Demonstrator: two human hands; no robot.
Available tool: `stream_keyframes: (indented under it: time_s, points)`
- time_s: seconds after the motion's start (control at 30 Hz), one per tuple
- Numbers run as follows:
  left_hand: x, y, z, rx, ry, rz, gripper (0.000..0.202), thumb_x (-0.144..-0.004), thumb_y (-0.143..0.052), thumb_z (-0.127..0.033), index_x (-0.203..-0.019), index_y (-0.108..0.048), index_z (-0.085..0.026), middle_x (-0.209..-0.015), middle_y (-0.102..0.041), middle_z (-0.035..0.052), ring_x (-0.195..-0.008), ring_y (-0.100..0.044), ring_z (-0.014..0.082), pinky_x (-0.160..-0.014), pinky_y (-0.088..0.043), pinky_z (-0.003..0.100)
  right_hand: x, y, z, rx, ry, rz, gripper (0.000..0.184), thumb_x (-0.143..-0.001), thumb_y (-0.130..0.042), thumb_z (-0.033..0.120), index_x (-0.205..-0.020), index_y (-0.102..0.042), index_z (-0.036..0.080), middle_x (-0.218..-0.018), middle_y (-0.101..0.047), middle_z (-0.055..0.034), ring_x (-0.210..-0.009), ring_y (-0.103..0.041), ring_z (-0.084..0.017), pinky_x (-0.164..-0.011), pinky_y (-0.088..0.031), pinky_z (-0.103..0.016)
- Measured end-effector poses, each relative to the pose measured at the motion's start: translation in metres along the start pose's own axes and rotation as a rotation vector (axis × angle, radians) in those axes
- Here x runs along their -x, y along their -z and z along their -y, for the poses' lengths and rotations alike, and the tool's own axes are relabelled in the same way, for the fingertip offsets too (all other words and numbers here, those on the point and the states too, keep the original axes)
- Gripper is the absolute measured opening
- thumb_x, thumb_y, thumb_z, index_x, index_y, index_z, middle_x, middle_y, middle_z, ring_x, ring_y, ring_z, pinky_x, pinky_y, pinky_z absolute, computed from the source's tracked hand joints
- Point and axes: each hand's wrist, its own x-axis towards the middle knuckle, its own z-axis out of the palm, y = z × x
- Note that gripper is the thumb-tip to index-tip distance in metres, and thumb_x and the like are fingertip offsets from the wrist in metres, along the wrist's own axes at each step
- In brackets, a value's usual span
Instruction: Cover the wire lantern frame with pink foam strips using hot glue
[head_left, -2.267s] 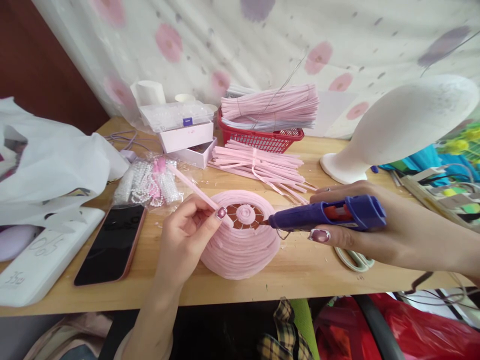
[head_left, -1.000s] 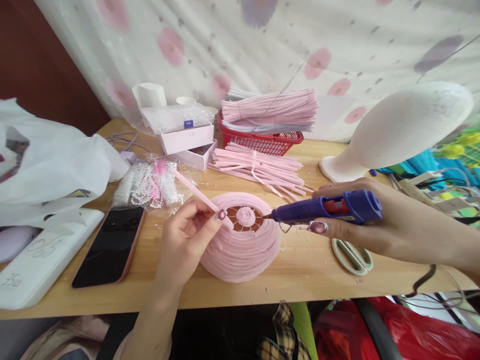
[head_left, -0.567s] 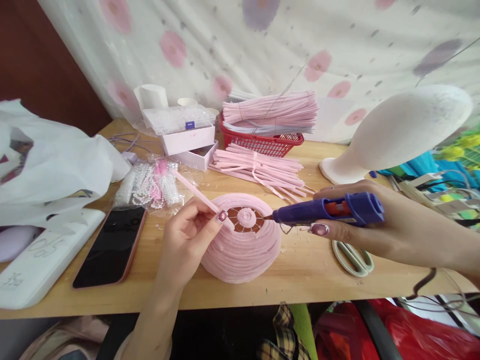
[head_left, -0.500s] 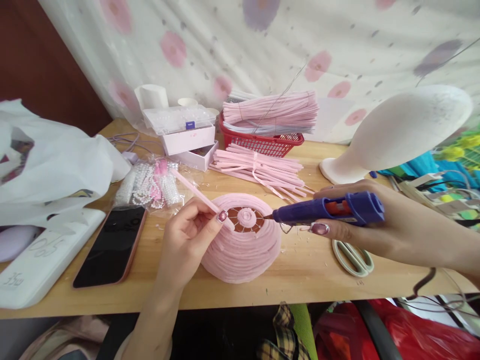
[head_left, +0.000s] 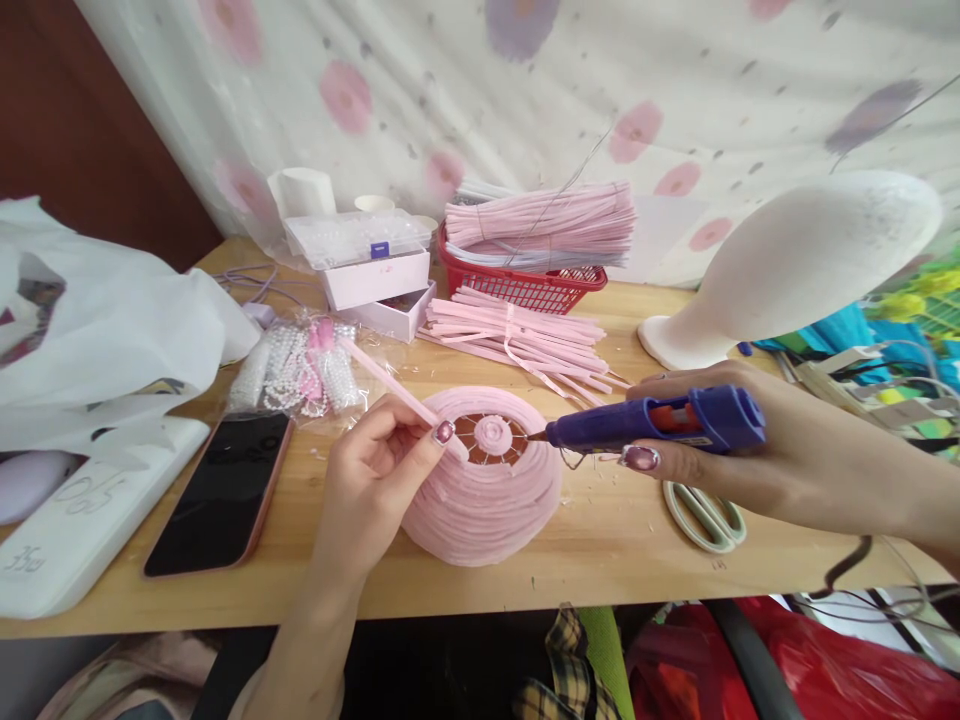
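Note:
A pink dome [head_left: 480, 500] wound from pink strips sits on the wooden table [head_left: 600, 540], with a brown wire-frame opening and a small pink rosette at its top. My left hand [head_left: 375, 480] pinches a long pink strip [head_left: 382, 375] against the dome's top left rim. My right hand [head_left: 720, 450] grips a purple glue gun [head_left: 652, 425], whose tip touches the right rim of the opening.
A black phone [head_left: 217, 495] and a white box lie at the left beside a white bag. Bagged pearl strings [head_left: 296, 365], small pink boxes, loose pink strips [head_left: 525, 335], a red basket [head_left: 525, 285] of strips, a foam head [head_left: 795, 260] and scissors [head_left: 701, 515] surround the dome.
The glue gun's tip has crept slightly along the dome's rim. My left hand keeps its pinch on the strip; the view has shifted a little.

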Motion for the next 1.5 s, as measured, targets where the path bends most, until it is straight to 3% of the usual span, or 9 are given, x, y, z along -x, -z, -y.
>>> stream_keyframes:
  time_s: [0.1,0.27,0.43,0.6,0.77,0.93,1.13,1.27,1.5]
  points:
    - [0.001,0.001,0.001,0.000,0.000,0.001,0.010,-0.083,-0.076,-0.024,-0.076,-0.070,-0.020,-0.077,-0.066,-0.0015,-0.074,-0.064,0.0128,-0.071,-0.053,0.022,0.000,0.000,0.001,0.008,-0.019,0.009,0.058,-0.082,-0.055,0.081,-0.089,-0.081,0.030,-0.048,-0.047,-0.0010,-0.044,-0.036,-0.017,-0.038,-0.026,-0.030]
    - [0.001,0.002,0.001,-0.012,-0.007,0.005,0.011,-0.083,-0.076,-0.024,-0.075,-0.070,-0.020,-0.076,-0.066,-0.0015,-0.073,-0.064,0.0127,-0.070,-0.053,0.022,0.000,0.001,0.002,0.020,-0.038,0.015,0.060,-0.083,-0.054,0.081,-0.110,-0.081,0.034,-0.051,-0.053,0.0003,-0.046,-0.040,-0.017,-0.041,-0.028,-0.029]
    - [0.001,0.001,0.001,-0.030,-0.004,0.009,0.012,-0.084,-0.075,-0.024,-0.075,-0.069,-0.020,-0.075,-0.066,-0.0011,-0.073,-0.064,0.0134,-0.070,-0.053,0.023,-0.002,0.006,-0.004,0.076,-0.023,0.055,0.056,-0.081,-0.059,0.079,-0.104,-0.081,0.033,-0.058,-0.063,0.0001,-0.048,-0.050,-0.018,-0.042,-0.038,-0.029]
    - [0.001,0.001,0.001,-0.028,0.006,-0.002,0.011,-0.082,-0.076,-0.027,-0.076,-0.070,-0.020,-0.076,-0.067,-0.0002,-0.074,-0.065,0.0152,-0.071,-0.055,0.025,-0.002,0.008,-0.001,0.044,-0.002,0.063,0.050,-0.081,-0.062,0.074,-0.087,-0.079,0.028,-0.056,-0.062,-0.0005,-0.049,-0.052,-0.018,-0.043,-0.042,-0.028]
    - [0.001,0.000,0.000,-0.041,-0.001,-0.003,0.013,-0.082,-0.076,-0.028,-0.074,-0.068,-0.020,-0.075,-0.066,-0.0005,-0.073,-0.063,0.0149,-0.070,-0.053,0.025,-0.003,0.006,0.000,0.031,-0.002,0.065,0.054,-0.082,-0.060,0.074,-0.097,-0.082,0.028,-0.062,-0.068,-0.0015,-0.053,-0.056,-0.019,-0.045,-0.046,-0.028]
    - [0.001,0.000,0.000,-0.025,-0.005,0.004,0.012,-0.083,-0.075,-0.025,-0.074,-0.069,-0.021,-0.075,-0.065,-0.0014,-0.073,-0.062,0.0135,-0.070,-0.052,0.023,-0.006,0.009,-0.007,0.029,0.057,0.119,0.050,-0.085,-0.063,0.069,-0.110,-0.081,0.030,-0.059,-0.064,0.0011,-0.050,-0.054,-0.015,-0.043,-0.044,-0.024]
    - [0.001,0.001,0.000,-0.022,-0.014,0.017,0.012,-0.084,-0.075,-0.023,-0.074,-0.069,-0.021,-0.074,-0.064,-0.0022,-0.073,-0.062,0.0123,-0.070,-0.051,0.021,-0.005,0.008,-0.004,-0.021,0.037,0.121,0.054,-0.084,-0.061,0.073,-0.114,-0.080,0.032,-0.061,-0.065,0.0004,-0.054,-0.054,-0.016,-0.047,-0.045,-0.025]
    - [0.002,0.001,0.000,-0.009,-0.016,0.020,0.011,-0.084,-0.074,-0.022,-0.075,-0.069,-0.021,-0.075,-0.065,-0.0028,-0.074,-0.062,0.0114,-0.070,-0.051,0.019,-0.003,0.007,-0.002,-0.043,0.021,0.055,0.054,-0.084,-0.059,0.076,-0.110,-0.081,0.035,-0.068,-0.068,-0.0003,-0.059,-0.055,-0.016,-0.052,-0.044,-0.026]
    - [0.001,0.000,0.000,-0.018,-0.020,0.011,0.011,-0.083,-0.075,-0.021,-0.074,-0.069,-0.021,-0.074,-0.064,-0.0038,-0.073,-0.061,0.0100,-0.070,-0.050,0.018,-0.008,0.007,-0.012,-0.050,0.068,0.140,0.054,-0.087,-0.062,0.069,-0.114,-0.080,0.025,-0.064,-0.065,-0.0004,-0.055,-0.055,-0.015,-0.046,-0.043,-0.024]
